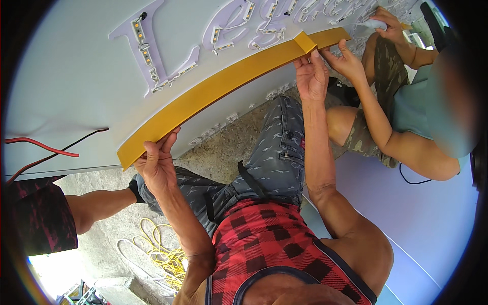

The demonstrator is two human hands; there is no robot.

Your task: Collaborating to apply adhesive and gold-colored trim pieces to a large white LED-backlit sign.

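Observation:
A long gold strip (223, 81) stretches across the edge of a white panel (66, 81), bending toward the far right. My left hand (158, 161) pinches its near left end between thumb and fingers. Farther along, my right hand (312, 79) grips the lower edge beside a folded part of the strip. Just past it, a co-worker's hand (348, 63) touches the right part of the strip. The co-worker's other hand (389, 25) holds a small white bottle (373, 24) with a thin nozzle over the panel.
Pale raised letters (147, 48) with LED modules and wiring lie on the panel. Red and black wires (43, 146) cross its left side. A yellow cable (165, 256) lies coiled on the concrete floor (101, 229). Another person's leg (101, 209) is at the left, the co-worker at the right.

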